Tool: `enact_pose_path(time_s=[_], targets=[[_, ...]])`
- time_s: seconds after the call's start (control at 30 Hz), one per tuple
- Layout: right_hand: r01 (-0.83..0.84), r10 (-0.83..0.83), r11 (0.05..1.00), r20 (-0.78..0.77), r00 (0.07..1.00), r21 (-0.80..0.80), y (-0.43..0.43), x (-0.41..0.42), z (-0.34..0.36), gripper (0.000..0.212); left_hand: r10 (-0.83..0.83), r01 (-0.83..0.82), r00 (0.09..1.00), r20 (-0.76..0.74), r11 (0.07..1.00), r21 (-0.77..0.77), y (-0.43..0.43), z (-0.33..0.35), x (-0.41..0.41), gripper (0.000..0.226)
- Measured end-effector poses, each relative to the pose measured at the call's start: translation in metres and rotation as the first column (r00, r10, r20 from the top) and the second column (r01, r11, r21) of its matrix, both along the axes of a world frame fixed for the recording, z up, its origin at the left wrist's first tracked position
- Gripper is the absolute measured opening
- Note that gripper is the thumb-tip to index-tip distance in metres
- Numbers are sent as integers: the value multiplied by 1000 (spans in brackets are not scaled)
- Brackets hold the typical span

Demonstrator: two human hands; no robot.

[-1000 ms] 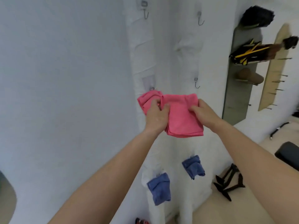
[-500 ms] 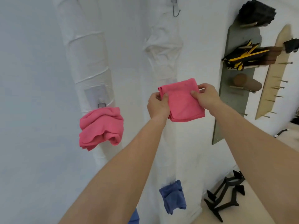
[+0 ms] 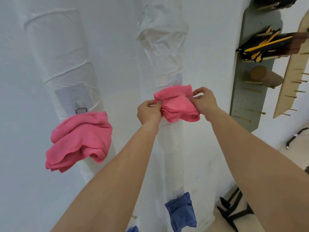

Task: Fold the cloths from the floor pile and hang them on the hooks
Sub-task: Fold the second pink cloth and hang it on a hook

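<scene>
left hand: our left hand [image 3: 148,113] pinches the left edge of the folded pink cloth [image 3: 179,107], with the thumb and the curled fingers closed on the fabric.
right hand: our right hand [image 3: 204,99] grasps the upper right corner of the same cloth, fingers bent round it.
folded pink cloth: it sits between our two hands, a little toward 1 o'clock from the middle of the view. we hold it in front of the right wrapped column [image 3: 168,52]. if it hangs on a hook there we cannot tell, because the cloth covers that place.
hung pink cloth [image 3: 80,141]: at 9 o'clock, bunched, it hangs under a metal hook [image 3: 81,110] on the left wrapped column [image 3: 56,47], well apart from our hands.
blue cloth [image 3: 181,211]: at 6 o'clock from the cloth we hold, low on the right column.
grey pegboard [image 3: 247,104]: at 3 o'clock on the white wall. it carries black and yellow tools [image 3: 262,47] and a brown cylinder [image 3: 264,77].
wooden board [image 3: 291,77]: at the far right edge, with thin pegs.
black stand [image 3: 234,213]: at 5 o'clock, on the floor.
</scene>
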State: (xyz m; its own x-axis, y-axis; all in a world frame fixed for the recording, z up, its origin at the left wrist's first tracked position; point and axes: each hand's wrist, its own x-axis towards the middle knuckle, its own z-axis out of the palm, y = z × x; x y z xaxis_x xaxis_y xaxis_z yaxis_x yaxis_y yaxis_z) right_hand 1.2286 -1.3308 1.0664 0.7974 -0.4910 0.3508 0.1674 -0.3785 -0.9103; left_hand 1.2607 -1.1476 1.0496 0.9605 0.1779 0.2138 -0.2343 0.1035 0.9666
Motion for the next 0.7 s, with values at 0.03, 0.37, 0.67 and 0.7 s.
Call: enact_pose_path(time_s=[0.03, 0.37, 0.67, 0.7], targets=[[-23, 22, 999, 6, 1000, 38, 1, -1, -6, 27, -39, 37, 999, -37, 999, -33, 2, -6, -1, 16], [-169, 165, 968, -37, 986, -187, -1, -18, 10, 42, -25, -298, 828, 560, 827, 477, 10, 11, -20, 21], [-302, 279, 822, -122, 953, -482, 2, -34, 36, 60, -305, -258, 804, 510, 593, 763, 10, 24, -28, 43], [-294, 259, 805, -141, 956, -516, 1, -32, 35, 57, -329, -281, 798, 505, 540, 794, 9, 22, -26, 47]])
